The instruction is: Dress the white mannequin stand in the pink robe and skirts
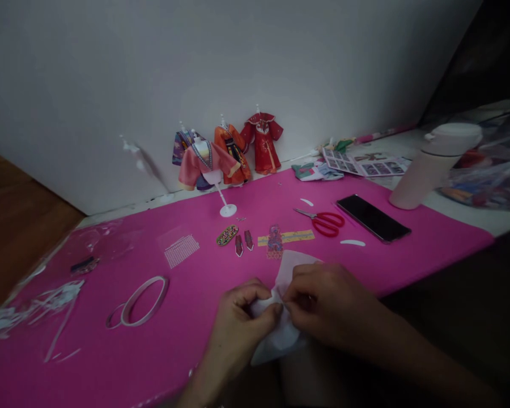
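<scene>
A piece of white fabric (287, 334) is pinched between my two hands at the front edge of the pink mat. My left hand (242, 320) grips it with thumb and forefinger from the left. Close against it, my right hand (329, 297) pinches the same cloth, its fingertips partly hidden. Just beyond lie patterned fabric strips (297, 237), two small dark red pointed pieces (243, 243) and an oval patterned piece (227, 234). Red-handled scissors (327, 223) rest with blades pointing left.
Miniature robes, one of them pink (204, 164), hang on stands along the wall. A phone (373, 217) and a pale bottle (427, 164) occupy the right side. At left are tape rolls (144, 301), a bead sheet (182, 251) and white scraps (38, 306).
</scene>
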Action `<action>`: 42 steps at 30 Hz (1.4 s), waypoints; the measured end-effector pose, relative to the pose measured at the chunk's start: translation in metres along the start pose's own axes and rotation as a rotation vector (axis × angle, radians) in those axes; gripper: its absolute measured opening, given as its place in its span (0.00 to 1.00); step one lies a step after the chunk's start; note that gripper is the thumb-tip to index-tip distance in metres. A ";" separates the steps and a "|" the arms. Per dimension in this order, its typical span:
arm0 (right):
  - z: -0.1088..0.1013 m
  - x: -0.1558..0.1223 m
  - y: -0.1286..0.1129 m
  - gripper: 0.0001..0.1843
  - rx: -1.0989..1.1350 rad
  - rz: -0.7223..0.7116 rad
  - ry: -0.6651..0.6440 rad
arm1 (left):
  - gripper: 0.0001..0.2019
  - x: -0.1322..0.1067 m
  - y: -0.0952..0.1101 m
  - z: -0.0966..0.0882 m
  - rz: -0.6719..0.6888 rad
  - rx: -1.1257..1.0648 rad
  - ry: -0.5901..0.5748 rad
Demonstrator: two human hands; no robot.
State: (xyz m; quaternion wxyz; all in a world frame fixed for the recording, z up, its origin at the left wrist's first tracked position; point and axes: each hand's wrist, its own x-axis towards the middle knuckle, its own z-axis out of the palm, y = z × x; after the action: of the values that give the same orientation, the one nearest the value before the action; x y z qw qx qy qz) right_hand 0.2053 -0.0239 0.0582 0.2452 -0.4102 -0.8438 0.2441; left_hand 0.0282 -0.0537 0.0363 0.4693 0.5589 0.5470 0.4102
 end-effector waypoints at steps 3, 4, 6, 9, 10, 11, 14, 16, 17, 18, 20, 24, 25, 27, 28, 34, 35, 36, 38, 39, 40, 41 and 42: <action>0.000 0.001 0.000 0.06 0.036 0.007 -0.004 | 0.06 0.001 -0.001 -0.001 -0.020 -0.023 -0.002; 0.000 0.001 0.000 0.06 0.055 0.013 -0.002 | 0.06 0.001 -0.002 -0.001 -0.024 -0.034 -0.003; -0.001 0.002 0.001 0.05 0.106 0.025 0.001 | 0.06 0.002 -0.002 -0.001 -0.028 -0.053 -0.010; -0.001 0.004 0.001 0.06 0.175 0.035 0.010 | 0.05 0.003 -0.001 -0.003 -0.050 -0.068 -0.019; -0.001 0.005 0.002 0.06 0.190 0.042 0.016 | 0.06 0.004 0.000 -0.004 -0.060 -0.069 -0.022; -0.001 0.005 0.002 0.06 0.201 0.055 0.025 | 0.06 0.005 0.000 -0.006 -0.070 -0.067 -0.026; 0.000 0.008 0.006 0.05 0.233 0.112 0.027 | 0.07 0.007 0.004 -0.013 -0.112 -0.062 -0.063; 0.001 0.010 0.010 0.04 0.262 0.128 0.022 | 0.09 0.010 0.007 -0.021 -0.159 -0.055 -0.113; 0.001 0.011 0.013 0.03 0.273 0.133 0.025 | 0.10 0.011 0.009 -0.026 -0.173 -0.047 -0.142; 0.001 0.012 0.015 0.03 0.279 0.137 0.029 | 0.11 0.014 0.011 -0.032 -0.175 -0.029 -0.169; 0.001 0.014 0.019 0.03 0.281 0.137 0.034 | 0.12 0.020 0.013 -0.044 -0.150 0.029 -0.225; 0.000 0.018 0.026 0.04 0.274 0.147 0.045 | 0.11 0.036 0.006 -0.068 -0.132 0.114 -0.295; 0.000 0.018 0.027 0.04 0.278 0.149 0.050 | 0.12 0.040 0.002 -0.074 -0.141 0.114 -0.292; 0.001 0.019 0.028 0.06 0.296 0.135 0.060 | 0.13 0.045 -0.007 -0.083 -0.156 0.110 -0.269; 0.002 0.020 0.029 0.07 0.308 0.123 0.068 | 0.13 0.046 -0.010 -0.086 -0.157 0.109 -0.244; 0.005 0.019 0.026 0.07 0.442 0.074 0.051 | 0.10 0.026 0.000 -0.079 -0.008 0.195 0.214; 0.004 0.019 0.024 0.07 0.462 0.060 0.048 | 0.06 0.018 0.005 -0.072 0.051 0.227 0.294; 0.004 0.018 0.021 0.07 0.474 0.046 0.047 | 0.05 0.011 0.011 -0.064 0.141 0.278 0.333; 0.003 0.016 0.016 0.07 0.487 0.026 0.044 | 0.06 -0.002 0.019 -0.045 0.284 0.281 0.291; 0.002 0.014 0.013 0.07 0.493 0.019 0.040 | 0.06 -0.006 0.021 -0.036 0.307 0.262 0.243; 0.002 0.013 0.011 0.07 0.501 0.013 0.040 | 0.04 -0.009 0.022 -0.028 0.306 0.233 0.196; 0.002 0.012 0.009 0.07 0.510 0.006 0.041 | 0.03 -0.011 0.022 -0.022 0.290 0.199 0.163; 0.002 0.011 0.007 0.07 0.516 -0.002 0.050 | 0.02 -0.012 0.021 -0.017 0.269 0.161 0.136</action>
State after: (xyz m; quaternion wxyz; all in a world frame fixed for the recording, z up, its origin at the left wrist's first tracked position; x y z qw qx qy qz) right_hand 0.2019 -0.0120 0.0546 0.3628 -0.3391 -0.7476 0.4410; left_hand 0.0159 -0.0634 0.0608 0.3256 0.6339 0.5288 0.4610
